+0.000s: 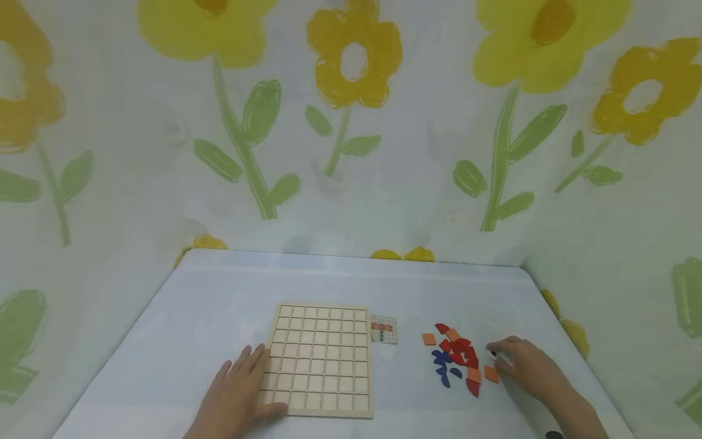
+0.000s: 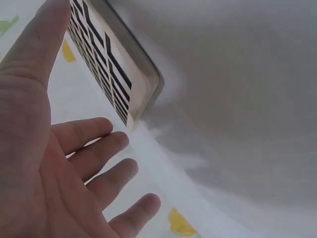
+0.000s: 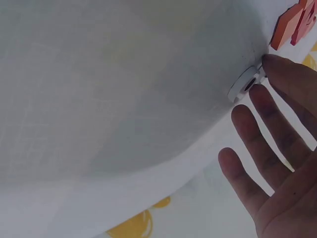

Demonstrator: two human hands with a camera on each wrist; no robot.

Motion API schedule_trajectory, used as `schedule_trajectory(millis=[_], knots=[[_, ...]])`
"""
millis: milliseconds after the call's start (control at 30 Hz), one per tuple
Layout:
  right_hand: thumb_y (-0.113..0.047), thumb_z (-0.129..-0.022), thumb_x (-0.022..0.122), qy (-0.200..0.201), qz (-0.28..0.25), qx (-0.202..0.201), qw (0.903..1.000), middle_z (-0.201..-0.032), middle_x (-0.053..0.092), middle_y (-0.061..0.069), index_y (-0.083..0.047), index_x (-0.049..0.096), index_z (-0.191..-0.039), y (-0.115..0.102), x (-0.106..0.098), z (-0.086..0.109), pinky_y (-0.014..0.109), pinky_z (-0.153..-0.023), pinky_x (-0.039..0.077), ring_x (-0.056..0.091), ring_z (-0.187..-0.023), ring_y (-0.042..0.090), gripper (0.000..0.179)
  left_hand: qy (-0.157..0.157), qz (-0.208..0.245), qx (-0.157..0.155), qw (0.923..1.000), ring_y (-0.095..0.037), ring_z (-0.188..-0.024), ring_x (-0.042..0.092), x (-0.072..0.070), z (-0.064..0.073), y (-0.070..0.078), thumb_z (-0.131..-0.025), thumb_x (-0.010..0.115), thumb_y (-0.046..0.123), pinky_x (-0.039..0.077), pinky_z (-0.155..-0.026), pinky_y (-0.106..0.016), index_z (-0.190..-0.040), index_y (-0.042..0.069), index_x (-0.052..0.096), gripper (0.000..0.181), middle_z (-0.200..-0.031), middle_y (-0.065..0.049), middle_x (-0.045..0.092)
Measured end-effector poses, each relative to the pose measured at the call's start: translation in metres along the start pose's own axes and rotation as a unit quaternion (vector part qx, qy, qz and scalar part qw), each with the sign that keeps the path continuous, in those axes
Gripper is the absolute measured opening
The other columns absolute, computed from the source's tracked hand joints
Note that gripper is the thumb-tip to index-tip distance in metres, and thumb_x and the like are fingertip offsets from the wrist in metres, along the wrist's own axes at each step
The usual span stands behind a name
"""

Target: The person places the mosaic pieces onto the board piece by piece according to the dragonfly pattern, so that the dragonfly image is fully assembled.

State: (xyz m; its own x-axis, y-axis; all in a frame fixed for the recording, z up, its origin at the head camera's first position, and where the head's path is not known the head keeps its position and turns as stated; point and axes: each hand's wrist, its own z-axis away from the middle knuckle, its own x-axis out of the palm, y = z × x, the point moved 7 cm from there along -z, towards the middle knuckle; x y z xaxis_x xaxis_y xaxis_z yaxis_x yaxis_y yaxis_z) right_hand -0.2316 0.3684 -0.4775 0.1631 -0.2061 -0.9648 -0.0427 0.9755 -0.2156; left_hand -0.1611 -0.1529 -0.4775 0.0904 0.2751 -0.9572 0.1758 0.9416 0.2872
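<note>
On the left, the left hand (image 1: 236,393) lies flat with fingers spread beside a wooden grid board (image 1: 318,360), its thumb over the board's near-left corner. The left wrist view shows the board's edge (image 2: 141,94) close to straight fingers (image 2: 119,183). At the right, the right hand (image 1: 529,369) pinches a small white piece with a black spot (image 3: 242,84) between thumb and index finger, down at the tabletop; its other fingers (image 3: 257,148) stay extended. An orange square tile (image 1: 491,374) lies just beside the thumb.
Red tiles (image 1: 457,358), blue curved tiles (image 1: 441,361) and more orange squares (image 1: 429,339) lie loosely heaped left of the right hand. A small printed pattern card (image 1: 384,329) lies against the board's right side. A flower-printed curtain (image 1: 351,201) surrounds the white table (image 1: 230,286).
</note>
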Motion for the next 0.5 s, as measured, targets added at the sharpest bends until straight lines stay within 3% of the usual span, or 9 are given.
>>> schedule_trajectory(millis=[167, 500], knots=[[-0.015, -0.084, 0.082, 0.002, 0.005, -0.002, 1.0000, -0.104, 0.070, 0.005, -0.010, 0.076, -0.111, -0.0006, -0.0015, 0.0003, 0.058, -0.089, 0.056, 0.065, -0.096, 0.030, 0.028, -0.015, 0.021, -0.003, 0.9997, -0.046, -0.143, 0.035, 0.0056, -0.0001, -0.0008, -0.066, 0.081, 0.068, 0.028, -0.113, -0.069, -0.146, -0.006, 0.047, 0.114, -0.153, -0.024, 0.044], [-0.016, -0.086, 0.081, -0.004, 0.001, 0.000, 1.0000, -0.101, 0.069, 0.002, -0.011, 0.074, -0.111, 0.0025, 0.0006, -0.0046, 0.055, -0.085, 0.058, 0.063, -0.092, 0.025, 0.026, 0.000, 0.013, 0.006, 0.9999, -0.043, -0.143, 0.038, 0.0087, 0.0035, -0.0016, -0.066, 0.082, 0.066, 0.031, -0.112, -0.068, -0.145, -0.005, 0.050, 0.110, -0.154, -0.021, 0.045]])
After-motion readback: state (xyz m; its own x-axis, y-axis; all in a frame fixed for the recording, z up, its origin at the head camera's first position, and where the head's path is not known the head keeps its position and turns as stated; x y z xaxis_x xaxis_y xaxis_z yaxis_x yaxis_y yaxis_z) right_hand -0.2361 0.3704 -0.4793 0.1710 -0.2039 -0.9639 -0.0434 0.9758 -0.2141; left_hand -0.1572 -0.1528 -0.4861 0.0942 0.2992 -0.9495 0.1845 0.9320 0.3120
